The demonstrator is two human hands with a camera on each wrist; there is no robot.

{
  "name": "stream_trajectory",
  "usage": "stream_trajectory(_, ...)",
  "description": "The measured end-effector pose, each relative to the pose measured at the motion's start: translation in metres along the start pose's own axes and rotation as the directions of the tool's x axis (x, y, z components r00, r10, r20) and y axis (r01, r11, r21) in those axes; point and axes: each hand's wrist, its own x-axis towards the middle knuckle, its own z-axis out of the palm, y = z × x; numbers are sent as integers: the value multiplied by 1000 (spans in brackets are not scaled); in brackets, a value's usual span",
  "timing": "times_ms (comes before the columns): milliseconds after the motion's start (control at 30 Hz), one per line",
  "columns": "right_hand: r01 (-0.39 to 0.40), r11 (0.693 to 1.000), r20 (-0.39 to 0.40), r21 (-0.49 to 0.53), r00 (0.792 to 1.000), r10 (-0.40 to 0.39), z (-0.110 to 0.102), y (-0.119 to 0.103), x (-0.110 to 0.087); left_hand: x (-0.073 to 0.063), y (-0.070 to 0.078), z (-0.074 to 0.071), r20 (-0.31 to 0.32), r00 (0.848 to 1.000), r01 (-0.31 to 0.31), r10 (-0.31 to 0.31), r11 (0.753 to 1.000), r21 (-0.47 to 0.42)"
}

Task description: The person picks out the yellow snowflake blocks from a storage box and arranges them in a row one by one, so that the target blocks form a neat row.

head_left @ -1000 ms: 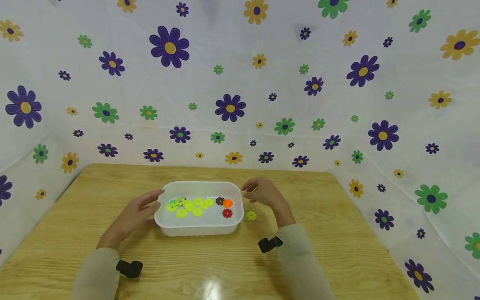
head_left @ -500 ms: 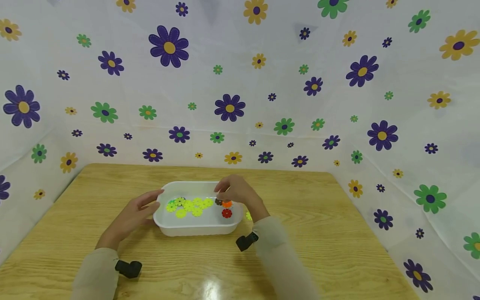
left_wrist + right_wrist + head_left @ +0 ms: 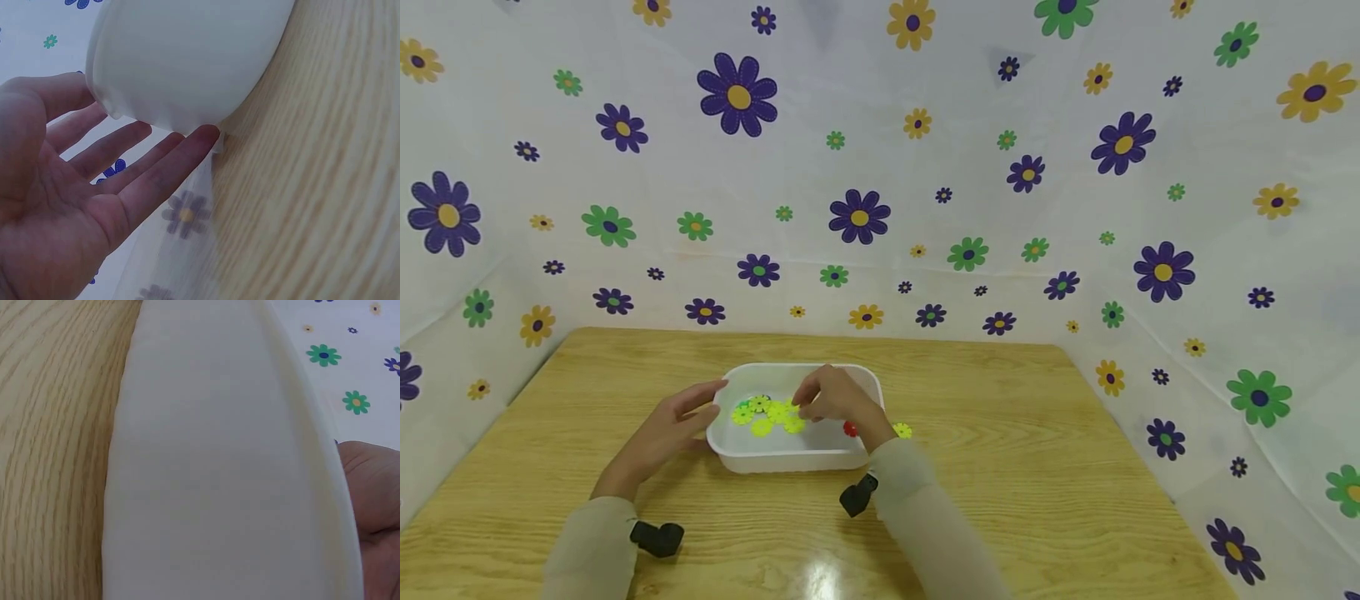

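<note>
A white plastic tub (image 3: 790, 461) stands on the wooden table, with flower-shaped plastic discs on its floor. Several yellow discs (image 3: 762, 427) lie at its left and middle. A red disc (image 3: 850, 428) shows at the right, partly behind my right wrist. My left hand (image 3: 662, 429) is at the tub's left end, its fingers spread and fingertips at the wall; the left wrist view shows the open palm. My right hand (image 3: 838, 397) reaches down inside the tub, thumb and fingertips at the yellow discs. I cannot tell if it pinches one, as the wall hides its fingertips in the right wrist view.
One yellow-green disc (image 3: 902, 430) lies on the table (image 3: 1037, 467) just right of the tub, beside my right wrist. White cloth (image 3: 865, 150) printed with flowers rises behind the table and along both sides.
My right hand has moved left from beyond the tub's right end, over the orange and brown discs, to the yellow ones. The left hand has stayed at the tub's left end.
</note>
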Motion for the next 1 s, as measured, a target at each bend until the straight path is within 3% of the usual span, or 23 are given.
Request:
stream_trajectory(467, -1, 998, -44, -66, 999, -2, 22, -1, 10, -1, -4, 0, 3, 1000, -16, 16, 1000, -4)
stream_trajectory(800, -48, 993, -20, -111, 999, 46, 24, -1, 10, -1, -2, 1, -3, 1000, -17, 17, 1000, 3)
stream_trajectory(1000, -14, 991, -18, -132, 1000, 12, 24, 1, 10, -1, 0, 1, -4, 1000, -13, 13, 1000, 6)
